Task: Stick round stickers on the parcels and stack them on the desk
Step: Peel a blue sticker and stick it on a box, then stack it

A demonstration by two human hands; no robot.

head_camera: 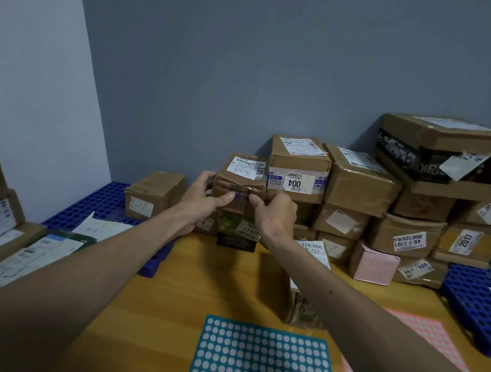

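Teal sticker sheet (262,363): nearest item, flat on the desk's front edge; rows of pale round stickers.
Pink sticker sheet (425,335): flat to the right of the teal one, partly under the right forearm.
Wooden desk (198,278): bare yellow-brown top between the sheets and the stack.
Small printed carton (301,310): stands on the desk, half hidden by the right forearm.
Left hand (203,196): fingers curled round the left end of the brown parcel, thumb laid on its front face.
Right hand (274,213): fingers curled at the lower right of the same parcel, thumb tip pressed to the front face by the purple tape.
Brown parcel (240,182): the task's thing; held between both hands at the left end of the stack, white shipping label on top. Round sticker on it: cannot tell.
Key relation: the parcel's long axis runs left to right, one hand at each end; the dark green box (237,233) lies straight below it, and the "004" parcel (299,168) stands just beside its right end.
Contact with the box below: cannot tell.
Judgement, next move: probably lower and let go; the left hand has open space, the right is hemmed in by the "004" parcel.
Blue perforated pallets (100,201): far left and far right, under the parcels.
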